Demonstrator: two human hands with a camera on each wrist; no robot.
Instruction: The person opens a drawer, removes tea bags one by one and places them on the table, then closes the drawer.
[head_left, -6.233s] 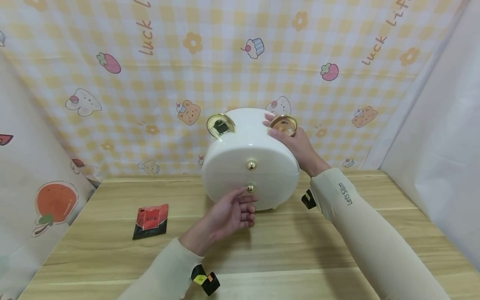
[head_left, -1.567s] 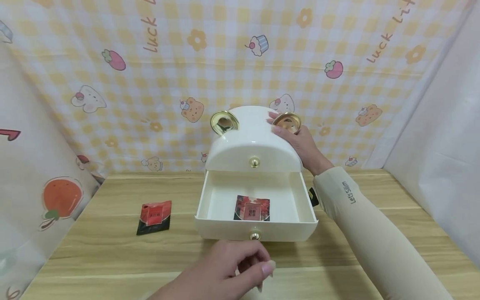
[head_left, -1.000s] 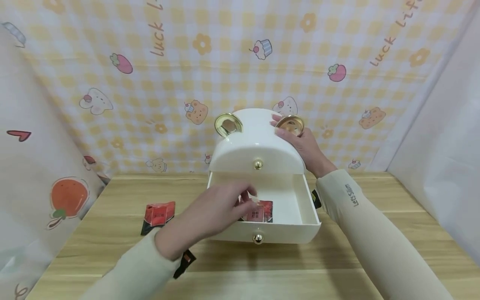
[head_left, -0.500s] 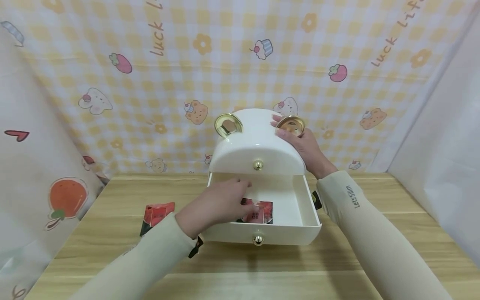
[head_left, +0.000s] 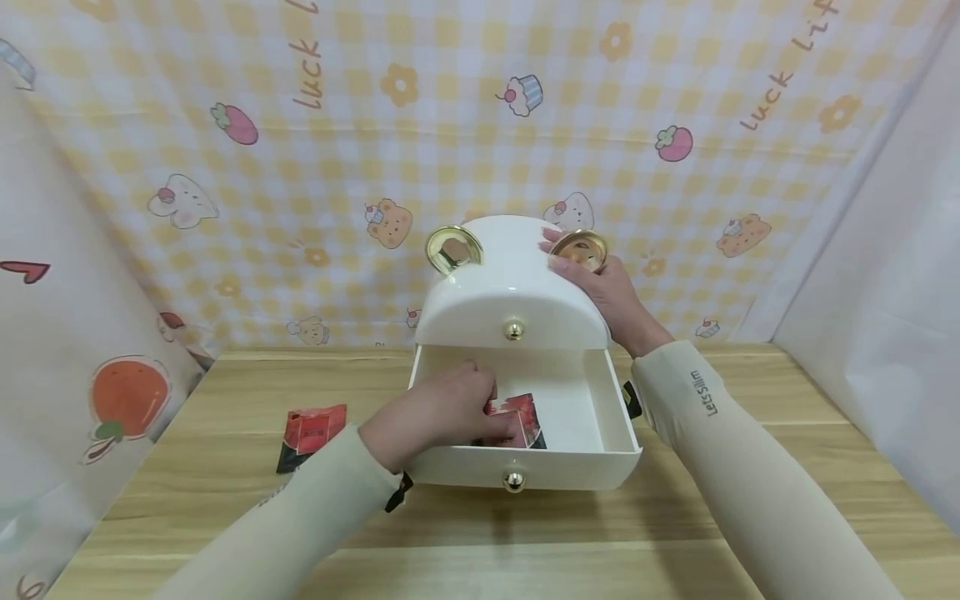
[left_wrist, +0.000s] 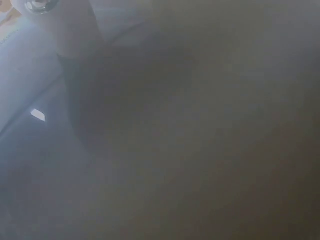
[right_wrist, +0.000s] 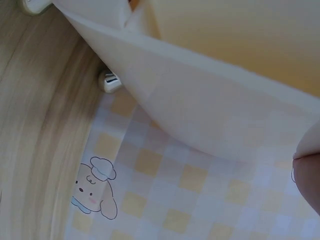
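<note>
Nearest is the desk, short of the left fingers; next comes the drawer, its gold knob just nearer than those fingers and a little right; that drawer was pushed in a few seconds ago and now stands pulled out, so what lies inside can be got at; the left hand dips over its edge, and where the fingers were loose above the packet a moment ago, they are now curled, pinching its left end; the packet, still in the drawer, has turned askew, its red face showing right of the fingers; to my mind the work has passed from drawer to packet, though how firm the pinch is I can't tell; the other packet lies on the desk, well left of those fingers; beyond them rises the box; the right hand has stayed there, fingers gripping its top right about the gold cup, I'd guess to steady it; behind all hangs the checked cloth.
</note>
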